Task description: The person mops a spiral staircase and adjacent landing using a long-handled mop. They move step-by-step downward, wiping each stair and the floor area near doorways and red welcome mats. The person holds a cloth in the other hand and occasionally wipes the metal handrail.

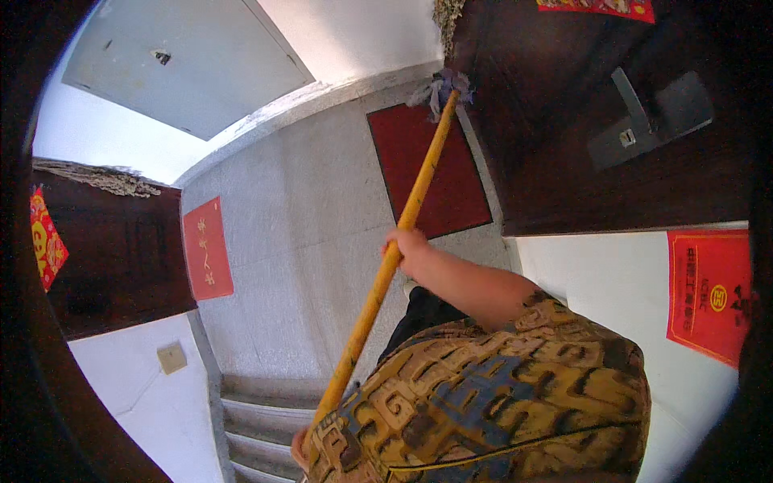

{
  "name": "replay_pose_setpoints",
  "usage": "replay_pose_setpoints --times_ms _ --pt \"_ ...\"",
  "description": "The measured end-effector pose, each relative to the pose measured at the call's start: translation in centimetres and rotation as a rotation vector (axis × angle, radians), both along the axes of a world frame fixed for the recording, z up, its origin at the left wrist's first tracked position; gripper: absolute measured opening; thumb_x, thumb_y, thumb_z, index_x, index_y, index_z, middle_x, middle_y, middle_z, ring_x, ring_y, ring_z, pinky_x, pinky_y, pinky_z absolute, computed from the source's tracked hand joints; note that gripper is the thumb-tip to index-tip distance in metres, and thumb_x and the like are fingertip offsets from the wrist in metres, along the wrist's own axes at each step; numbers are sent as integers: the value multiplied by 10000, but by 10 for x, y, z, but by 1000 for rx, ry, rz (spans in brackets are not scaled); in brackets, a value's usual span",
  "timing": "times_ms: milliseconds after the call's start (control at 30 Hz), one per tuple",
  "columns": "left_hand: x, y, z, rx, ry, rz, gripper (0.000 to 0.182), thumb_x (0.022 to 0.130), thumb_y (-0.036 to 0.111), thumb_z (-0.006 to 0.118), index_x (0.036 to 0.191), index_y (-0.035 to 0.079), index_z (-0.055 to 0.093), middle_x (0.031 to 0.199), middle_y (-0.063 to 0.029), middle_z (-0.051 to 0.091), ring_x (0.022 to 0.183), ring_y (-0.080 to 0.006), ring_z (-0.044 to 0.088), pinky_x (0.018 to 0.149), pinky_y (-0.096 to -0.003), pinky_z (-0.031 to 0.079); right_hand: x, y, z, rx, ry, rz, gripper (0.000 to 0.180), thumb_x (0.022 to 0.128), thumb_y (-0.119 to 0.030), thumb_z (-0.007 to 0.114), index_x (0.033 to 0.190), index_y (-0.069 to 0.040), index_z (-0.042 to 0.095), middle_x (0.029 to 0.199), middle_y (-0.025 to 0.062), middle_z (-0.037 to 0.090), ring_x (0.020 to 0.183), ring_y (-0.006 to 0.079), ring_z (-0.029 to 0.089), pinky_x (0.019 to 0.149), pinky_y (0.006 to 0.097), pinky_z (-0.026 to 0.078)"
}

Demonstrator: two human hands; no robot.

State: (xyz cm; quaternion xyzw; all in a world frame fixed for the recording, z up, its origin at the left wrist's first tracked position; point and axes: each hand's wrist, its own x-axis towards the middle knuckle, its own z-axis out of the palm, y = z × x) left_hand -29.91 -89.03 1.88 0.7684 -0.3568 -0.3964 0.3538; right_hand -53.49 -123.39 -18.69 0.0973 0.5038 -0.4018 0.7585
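A mop with a long yellow handle (368, 302) runs slantwise across the view. My right hand (409, 249) grips the handle around its middle. Lower down, near the bottom edge, my left hand (300, 450) is closed around the handle's near end; my patterned shirt hides part of it. At the far end, the grey-violet cloth mop head (447, 90) lies bunched at the far corner of a dark red doormat (435, 175), close to the foot of a dark brown door (543, 187).
Steps (266, 416) descend at the lower left beside the grey landing floor (272, 241). A red mat (208, 249) with writing lies before another dark door (121, 259). The nearer door has a metal lever handle (633, 99). A grey panel (187, 60) is set in the white wall.
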Motion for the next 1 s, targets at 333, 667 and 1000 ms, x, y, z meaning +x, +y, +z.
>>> replay_pose_setpoints --times_ms 333,667,1000 --pt "-19 -344 9 -285 -628 -612 407 706 210 712 1049 3 637 763 -156 656 627 -286 627 571 -332 483 -55 -299 -69 -74 -334 -344 158 727 -47 570 689 -89 423 602 35 467 517 185 497 523 333 476" --pt "-101 -593 21 -345 -727 -1249 502 644 195 747 1067 -27 594 675 -94 605 549 -261 579 526 -355 448 -103 -404 -182 58 -391 -580 171 824 -164 584 721 -99 464 600 46 480 543 192 518 501 318 473" --pt "-44 -587 78 -325 -713 -1302 451 598 240 712 961 -18 646 712 -123 635 602 -288 605 586 -363 459 -64 -314 -135 -8 -418 -607 124 815 -111 608 781 -40 513 739 101 554 696 228 586 650 330 531"
